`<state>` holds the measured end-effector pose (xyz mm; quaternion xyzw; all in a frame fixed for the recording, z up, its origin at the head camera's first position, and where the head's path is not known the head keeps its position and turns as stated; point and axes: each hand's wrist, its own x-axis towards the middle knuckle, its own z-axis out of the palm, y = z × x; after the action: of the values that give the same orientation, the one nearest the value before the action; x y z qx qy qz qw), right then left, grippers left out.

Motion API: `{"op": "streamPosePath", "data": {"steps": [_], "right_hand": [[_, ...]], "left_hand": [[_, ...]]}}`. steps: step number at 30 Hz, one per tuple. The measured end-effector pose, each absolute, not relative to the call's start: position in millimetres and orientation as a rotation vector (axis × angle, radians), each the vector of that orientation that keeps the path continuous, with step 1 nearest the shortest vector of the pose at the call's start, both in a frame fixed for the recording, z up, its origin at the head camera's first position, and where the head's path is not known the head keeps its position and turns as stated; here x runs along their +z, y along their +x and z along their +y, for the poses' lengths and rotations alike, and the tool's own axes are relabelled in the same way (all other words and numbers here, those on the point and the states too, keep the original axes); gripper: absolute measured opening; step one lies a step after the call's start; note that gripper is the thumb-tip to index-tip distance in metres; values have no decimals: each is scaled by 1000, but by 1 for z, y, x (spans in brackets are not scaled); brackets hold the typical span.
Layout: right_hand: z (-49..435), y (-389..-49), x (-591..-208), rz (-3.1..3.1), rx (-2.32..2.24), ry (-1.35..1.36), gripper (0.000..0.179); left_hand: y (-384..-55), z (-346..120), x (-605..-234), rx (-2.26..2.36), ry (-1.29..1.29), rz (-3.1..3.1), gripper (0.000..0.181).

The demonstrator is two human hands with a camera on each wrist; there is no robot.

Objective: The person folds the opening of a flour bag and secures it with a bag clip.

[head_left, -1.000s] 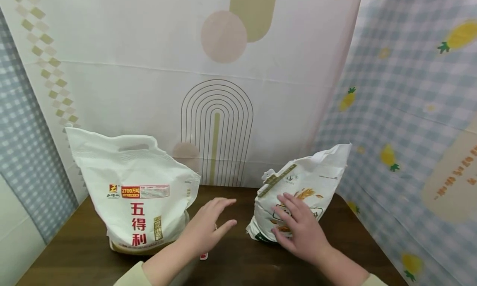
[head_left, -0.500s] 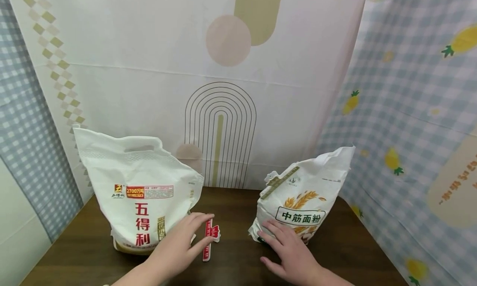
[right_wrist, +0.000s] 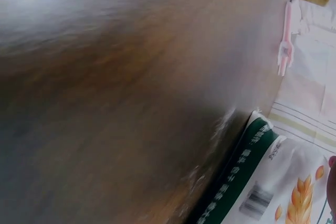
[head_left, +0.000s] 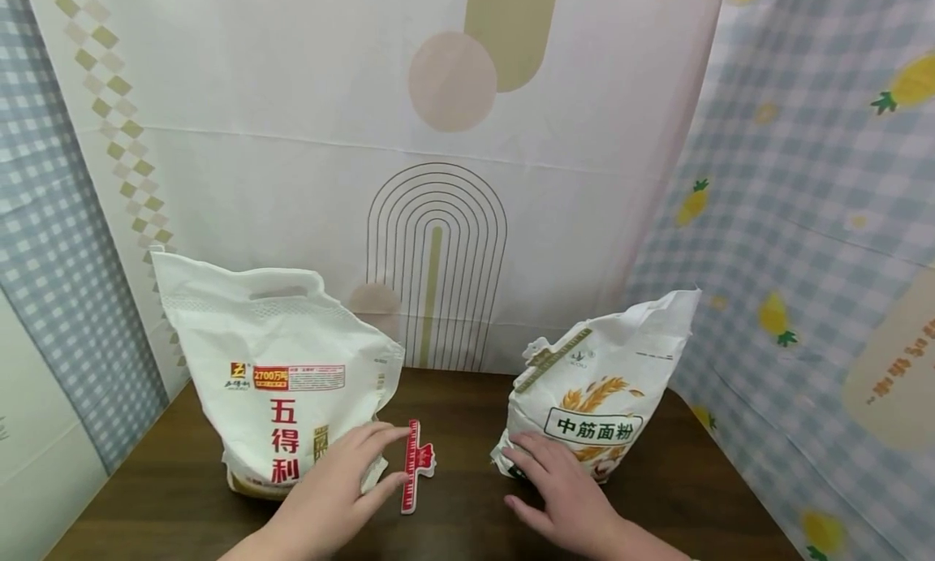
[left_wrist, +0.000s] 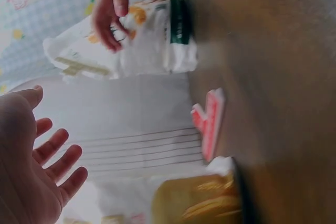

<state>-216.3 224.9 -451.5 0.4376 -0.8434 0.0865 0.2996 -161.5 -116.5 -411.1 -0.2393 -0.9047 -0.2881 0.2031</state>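
Note:
My left hand hovers in front of the large white flour bag, its fingers spread and holding nothing. Just right of its fingertips lies a red sealing clip on the table. My right hand is held low before the smaller white flour bag, fingers relaxed; whether they touch the bag cannot be told. A gold sealing clip runs along that bag's upper left edge. In the left wrist view, the left palm looks bare, and the red clip lies apart from it.
Both bags stand on a dark brown wooden table. Behind it hangs a pale patterned cloth. A blue checked cloth with pineapples borders the right side, another checked cloth the left.
Both hands have drawn down and back toward me, uncovering the red clip and the smaller bag's printed label. The bags and clips stay put; the view has shifted slightly.

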Motion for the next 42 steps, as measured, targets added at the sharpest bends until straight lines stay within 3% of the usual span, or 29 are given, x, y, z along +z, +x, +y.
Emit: {"op": "streamPosePath", "data": {"steps": [9,21,34,42], "right_hand": [[185,-226,-439,-2501,576,938,42],[132,-232,-416,-2569,1063,847,39],[82,-241,-402,-2441,1510,789,33],[56,-252,-399,-2373,1699,730,31]], "left_hand": [[-162,-147,-372,-718,-578,-2347,42],[-173,-196,-306,-691,-411,-2262,46],[-201,-220,-279,-524,-461,-2018,42],[-213,-227,-263,-529,-432,-2183,39]]}}
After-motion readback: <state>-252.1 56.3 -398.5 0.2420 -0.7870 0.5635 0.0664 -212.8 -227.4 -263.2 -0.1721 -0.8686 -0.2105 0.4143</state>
